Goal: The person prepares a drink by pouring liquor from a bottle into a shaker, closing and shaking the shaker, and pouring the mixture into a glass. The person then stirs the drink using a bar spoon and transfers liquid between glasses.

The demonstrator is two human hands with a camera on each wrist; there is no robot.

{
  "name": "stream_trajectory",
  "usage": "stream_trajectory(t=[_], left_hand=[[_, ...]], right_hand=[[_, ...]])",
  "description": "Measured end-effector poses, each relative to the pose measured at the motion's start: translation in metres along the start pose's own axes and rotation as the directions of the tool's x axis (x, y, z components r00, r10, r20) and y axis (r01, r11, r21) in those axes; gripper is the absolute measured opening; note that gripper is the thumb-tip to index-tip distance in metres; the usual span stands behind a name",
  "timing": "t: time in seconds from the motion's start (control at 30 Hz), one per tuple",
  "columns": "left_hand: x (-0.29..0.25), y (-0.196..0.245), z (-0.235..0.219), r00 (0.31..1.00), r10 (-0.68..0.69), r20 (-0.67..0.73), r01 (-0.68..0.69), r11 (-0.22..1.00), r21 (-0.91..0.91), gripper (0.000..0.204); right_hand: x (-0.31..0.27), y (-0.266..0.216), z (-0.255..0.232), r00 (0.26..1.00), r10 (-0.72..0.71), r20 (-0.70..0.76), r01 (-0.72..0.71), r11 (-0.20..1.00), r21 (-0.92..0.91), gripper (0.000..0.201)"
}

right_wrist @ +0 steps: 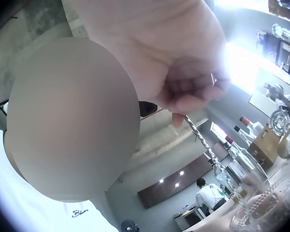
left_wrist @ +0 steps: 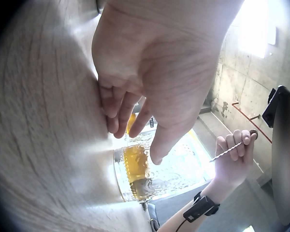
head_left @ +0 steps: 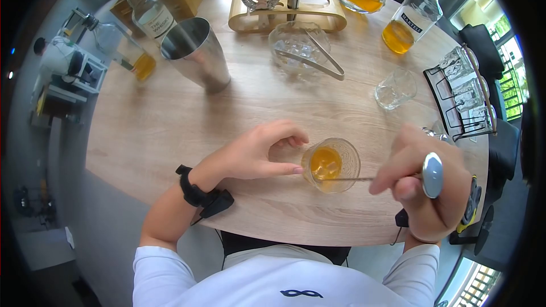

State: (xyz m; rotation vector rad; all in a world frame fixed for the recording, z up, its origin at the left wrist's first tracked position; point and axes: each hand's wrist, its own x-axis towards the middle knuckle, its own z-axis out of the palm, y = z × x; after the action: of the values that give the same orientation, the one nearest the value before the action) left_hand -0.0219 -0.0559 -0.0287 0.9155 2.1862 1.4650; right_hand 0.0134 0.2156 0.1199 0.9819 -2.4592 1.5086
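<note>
A clear drinking glass (head_left: 351, 162) with amber liquid (head_left: 325, 159) and ice stands near the table's front edge. My left hand (head_left: 259, 150) is beside it on the left, thumb tip at its wall and the other fingers loosely bent at the far side. In the left wrist view, the fingers (left_wrist: 142, 116) and thumb reach toward the textured glass (left_wrist: 135, 169). On the right, my right hand (head_left: 424, 179) grips a bar spoon (head_left: 361, 179) above the table. Its twisted stem (right_wrist: 203, 137) slants down into the glass, and its broad metal end sticks out above the fist.
A steel shaker tin (head_left: 199, 59) stands at the back left near two bottles. Behind the glass sit an ice bowl (head_left: 284, 40) with tongs (head_left: 318, 62) and a wooden tool stand (head_left: 242, 20). An empty tumbler (head_left: 395, 88) and a glass rack (head_left: 449, 102) are at right.
</note>
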Motion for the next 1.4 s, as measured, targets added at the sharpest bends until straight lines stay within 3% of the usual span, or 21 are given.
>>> stream_trajectory(t=[0.1, 0.17, 0.23, 0.3, 0.33, 0.37, 0.43, 0.5, 0.57, 0.6, 0.67, 0.7, 0.77, 0.9, 0.97, 1.2, 1.27, 1.3, 1.4], left_hand=[[0.000, 0.000, -0.001, 1.000, -0.001, 0.001, 0.001, 1.000, -0.002, 0.050], [0.000, 0.000, -0.001, 1.000, 0.000, 0.002, 0.000, 1.000, -0.006, 0.050], [0.000, 0.001, 0.000, 1.000, 0.003, 0.006, -0.003, 1.000, 0.001, 0.050], [0.001, 0.002, -0.001, 1.000, -0.001, 0.011, 0.001, 1.000, 0.005, 0.050], [0.001, 0.002, -0.001, 1.000, -0.006, 0.013, 0.005, 1.000, 0.008, 0.050], [0.001, 0.002, -0.001, 1.000, -0.006, 0.015, 0.006, 1.000, 0.008, 0.050], [0.001, 0.001, -0.001, 1.000, -0.002, 0.006, 0.002, 1.000, -0.004, 0.050], [0.000, 0.000, 0.000, 1.000, -0.003, 0.004, 0.003, 1.000, -0.008, 0.050], [0.000, 0.000, 0.000, 1.000, -0.003, 0.001, 0.003, 1.000, -0.012, 0.050], [0.000, 0.000, 0.000, 1.000, -0.002, 0.000, 0.002, 1.000, -0.010, 0.050], [0.000, 0.000, 0.000, 1.000, 0.001, -0.003, -0.001, 1.000, -0.008, 0.050], [0.000, 0.000, 0.000, 1.000, -0.001, 0.001, 0.001, 1.000, -0.004, 0.050], [0.000, 0.002, 0.000, 1.000, -0.001, 0.005, 0.001, 1.000, 0.000, 0.050], [0.000, 0.001, 0.000, 1.000, -0.007, 0.008, 0.007, 1.000, -0.007, 0.050], [0.000, 0.001, 0.000, 1.000, -0.008, 0.006, 0.008, 1.000, -0.011, 0.050], [0.000, 0.001, 0.000, 1.000, -0.012, 0.003, 0.012, 1.000, 0.000, 0.052], [0.000, 0.001, 0.000, 1.000, -0.012, 0.003, 0.012, 1.000, -0.001, 0.052], [0.000, 0.001, 0.000, 1.000, -0.010, 0.003, 0.010, 1.000, -0.002, 0.052], [0.000, 0.001, 0.000, 1.000, -0.004, 0.002, 0.004, 1.000, 0.004, 0.052]], right_hand=[[0.000, 0.005, -0.009, 0.988, -0.123, 0.094, 0.125, 0.992, -0.010, 0.042], [-0.002, 0.003, -0.002, 0.984, -0.072, -0.161, 0.021, 0.955, -0.296, 0.042], [0.001, 0.003, -0.002, 0.988, -0.038, -0.150, -0.010, 0.952, -0.305, 0.040], [0.004, 0.007, 0.006, 0.975, -0.106, -0.193, 0.061, 0.972, -0.226, 0.040], [0.003, 0.007, 0.015, 0.964, -0.071, -0.256, 0.040, 0.992, -0.124, 0.044], [0.001, 0.006, 0.015, 0.964, -0.070, -0.258, 0.039, 0.992, -0.123, 0.044], [0.000, 0.001, 0.014, 0.994, -0.009, -0.107, 0.015, 0.998, 0.056, 0.050], [-0.002, 0.003, 0.013, 0.985, -0.034, -0.170, 0.044, 0.998, 0.051, 0.054], [-0.002, 0.003, -0.005, 0.997, -0.065, 0.045, 0.063, 0.997, 0.050, 0.048], [-0.003, 0.004, -0.004, 0.997, -0.066, 0.046, 0.063, 0.997, 0.050, 0.048], [-0.006, 0.006, 0.000, 0.982, -0.057, -0.181, 0.058, 0.998, 0.002, 0.040], [-0.004, 0.006, 0.000, 0.982, -0.058, -0.181, 0.060, 0.998, 0.002, 0.040], [0.000, 0.004, -0.003, 0.990, -0.044, -0.133, 0.018, 0.981, -0.192, 0.029], [0.003, 0.000, 0.007, 0.996, -0.014, -0.090, -0.002, 0.984, -0.180, 0.017], [0.002, -0.001, 0.009, 0.998, -0.008, -0.059, -0.012, 0.946, -0.325, 0.011], [0.005, 0.003, 0.013, 0.990, -0.022, -0.138, -0.029, 0.936, -0.352, 0.009], [0.006, 0.009, 0.017, 0.976, -0.166, -0.138, 0.098, 0.910, -0.403, 0.010], [0.005, 0.009, 0.016, 0.976, -0.166, -0.138, 0.098, 0.910, -0.403, 0.010], [0.005, 0.005, 0.011, 0.989, -0.137, -0.050, 0.120, 0.960, -0.254, 0.010]])
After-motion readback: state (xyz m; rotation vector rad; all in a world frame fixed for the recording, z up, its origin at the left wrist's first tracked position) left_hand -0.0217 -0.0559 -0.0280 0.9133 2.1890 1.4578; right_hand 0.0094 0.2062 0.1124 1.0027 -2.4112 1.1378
